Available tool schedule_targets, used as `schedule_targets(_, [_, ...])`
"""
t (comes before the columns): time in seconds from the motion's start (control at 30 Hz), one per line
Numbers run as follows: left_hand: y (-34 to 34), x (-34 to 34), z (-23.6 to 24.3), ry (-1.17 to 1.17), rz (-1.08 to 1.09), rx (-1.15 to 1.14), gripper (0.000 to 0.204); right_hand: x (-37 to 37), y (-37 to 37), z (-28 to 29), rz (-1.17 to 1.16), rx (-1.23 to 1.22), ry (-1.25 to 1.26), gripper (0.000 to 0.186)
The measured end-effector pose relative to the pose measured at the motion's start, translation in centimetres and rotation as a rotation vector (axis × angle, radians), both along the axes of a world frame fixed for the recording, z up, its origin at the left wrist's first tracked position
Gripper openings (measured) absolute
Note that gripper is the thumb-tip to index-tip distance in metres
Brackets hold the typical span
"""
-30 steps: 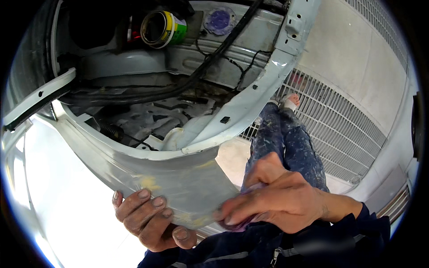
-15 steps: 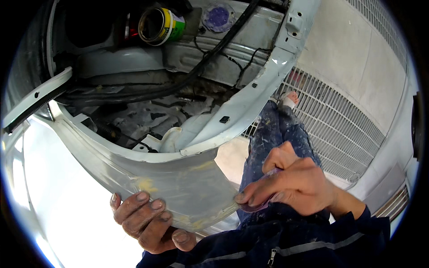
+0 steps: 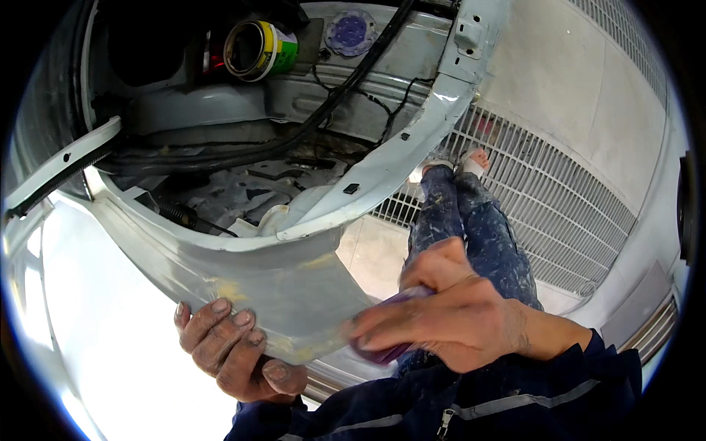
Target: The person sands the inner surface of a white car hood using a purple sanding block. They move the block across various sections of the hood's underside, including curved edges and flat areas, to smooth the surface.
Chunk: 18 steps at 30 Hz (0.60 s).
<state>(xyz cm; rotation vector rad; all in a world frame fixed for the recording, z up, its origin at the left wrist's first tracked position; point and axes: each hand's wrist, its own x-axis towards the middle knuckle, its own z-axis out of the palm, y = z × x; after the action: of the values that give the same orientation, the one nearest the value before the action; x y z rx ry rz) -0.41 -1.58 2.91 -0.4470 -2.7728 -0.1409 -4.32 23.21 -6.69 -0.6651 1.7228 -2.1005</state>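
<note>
My right hand point(image 3: 448, 323) is closed round a bent piece of purple sandpaper point(image 3: 386, 334), at the right end of a grey body panel point(image 3: 294, 279). Its fingertips are blurred by motion, beside the panel's lower right edge. Yellowish patches show through the panel's dull grey surface. Across the panel's lower left edge lies my left hand point(image 3: 232, 353), fingers slightly bent and apart, tips resting on the surface; dust covers them. The palm is hidden. Above the panel curves the pale rim point(image 3: 316, 224) of the vehicle's opening.
Inside the opening lie a yellow and green can point(image 3: 283, 51) on its side, a purple sanding disc point(image 3: 351, 33) and a thick black cable point(image 3: 323, 106). My dusty trouser legs point(image 3: 471, 213) stand at right, near a slatted floor grate point(image 3: 551, 191).
My right hand has moved left and slightly down with the purple sandpaper. The vehicle and my left hand sit slightly farther left in the view. The left hand stays on the panel.
</note>
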Motion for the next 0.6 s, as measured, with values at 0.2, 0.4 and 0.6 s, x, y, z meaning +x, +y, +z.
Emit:
schedule_targets(0.2, [0.7, 1.2, 0.8, -0.155, -0.061, -0.108, 0.024, 4.7, 5.0, -4.6, 0.071, 0.298, -0.245, 0.024])
schedule_targets(0.4, [4.9, 1.2, 0.4, -0.192, -0.065, -0.268, 0.013, 6.2, 7.1, -5.5, -0.075, 0.290, -0.353, 0.025])
schedule_targets(0.6, [8.0, 1.0, -2.7, -0.310, -0.331, -0.439, 0.015, 6.8, 7.4, -5.7, -0.173, 0.144, -0.453, 0.026])
